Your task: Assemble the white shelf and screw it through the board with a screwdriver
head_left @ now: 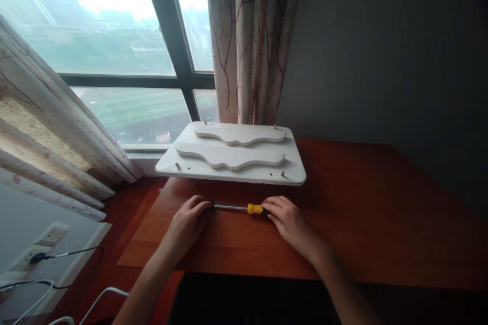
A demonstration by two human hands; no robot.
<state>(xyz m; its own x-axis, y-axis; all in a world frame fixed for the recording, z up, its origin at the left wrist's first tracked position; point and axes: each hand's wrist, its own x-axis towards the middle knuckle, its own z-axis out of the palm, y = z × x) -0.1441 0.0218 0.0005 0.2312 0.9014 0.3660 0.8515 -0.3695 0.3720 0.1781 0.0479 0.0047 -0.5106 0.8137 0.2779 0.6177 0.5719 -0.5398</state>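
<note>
A screwdriver [254, 208] with a yellow and black handle and a long metal shaft lies sideways just above the table. The fingers of my right hand [287, 221] are closed around the dark end of its handle. At the shaft's far end, my left hand [188, 221] is closed on something small and dark, mostly hidden by the fingers. Beyond both hands rests a white board [168, 165] with rounded corners and short pegs sticking up near its corners. Two wavy-edged white panels [231, 156] lie on top of it.
The reddish-brown wooden table [362, 213] runs wide to the right, with its left edge near my left hand. A window [141, 111] and patterned curtains [253, 40] stand behind. At lower left are a wall socket [53, 234] and loose cables [87, 250].
</note>
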